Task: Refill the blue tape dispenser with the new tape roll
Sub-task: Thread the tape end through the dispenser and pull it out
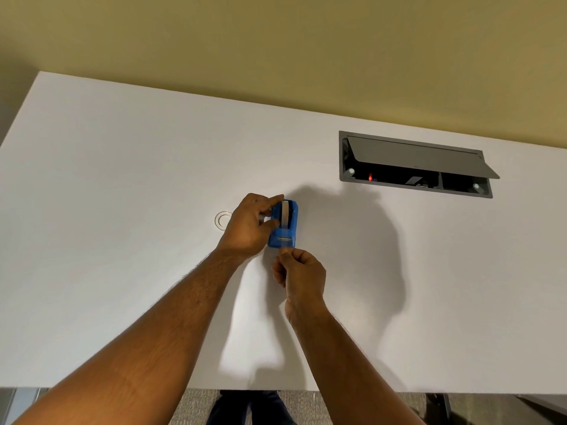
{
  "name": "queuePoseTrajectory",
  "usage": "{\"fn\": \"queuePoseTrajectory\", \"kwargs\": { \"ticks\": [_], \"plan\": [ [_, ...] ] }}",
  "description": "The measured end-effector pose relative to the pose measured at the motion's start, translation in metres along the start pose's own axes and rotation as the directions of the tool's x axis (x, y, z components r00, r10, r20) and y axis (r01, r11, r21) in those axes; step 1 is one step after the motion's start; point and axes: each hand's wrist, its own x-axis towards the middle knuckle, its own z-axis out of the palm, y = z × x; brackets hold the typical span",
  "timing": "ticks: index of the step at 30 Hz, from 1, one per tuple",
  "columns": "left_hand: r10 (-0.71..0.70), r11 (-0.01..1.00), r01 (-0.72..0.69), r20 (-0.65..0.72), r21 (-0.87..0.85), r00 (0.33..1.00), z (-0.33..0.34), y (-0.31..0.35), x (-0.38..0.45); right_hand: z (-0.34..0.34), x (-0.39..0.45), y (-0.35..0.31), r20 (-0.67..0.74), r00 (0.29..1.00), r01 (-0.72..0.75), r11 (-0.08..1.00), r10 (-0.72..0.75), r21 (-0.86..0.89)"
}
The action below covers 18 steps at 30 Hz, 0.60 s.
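Note:
The blue tape dispenser (287, 227) stands on the white table (122, 210), near its middle. A tape roll (286, 214) sits inside it, with a strip running down to the cutter at the near end. My left hand (250, 225) grips the dispenser from its left side, thumb and fingers around the body. Just below the cutter, my right hand (299, 276) pinches the free end of the tape between thumb and forefinger. A clear, empty-looking tape ring (223, 220) lies flat on the table to the left, partly hidden behind my left hand.
A grey cable box (415, 164) is recessed into the table at the back right, its lid propped open, with a small red light inside. A yellow-green wall rises behind the table. Below the table's near edge, I see carpet and my legs.

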Motion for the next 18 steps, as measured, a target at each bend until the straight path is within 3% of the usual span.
{"fn": "queuePoseTrajectory", "kwargs": {
  "ticks": [18],
  "plan": [
    [-0.005, 1.0, 0.005, -0.003, -0.012, 1.0, -0.001, 0.001, -0.001, 0.003, 0.022, 0.014, -0.016, 0.971, 0.226, 0.942, -0.237, -0.248]
  ]
}}
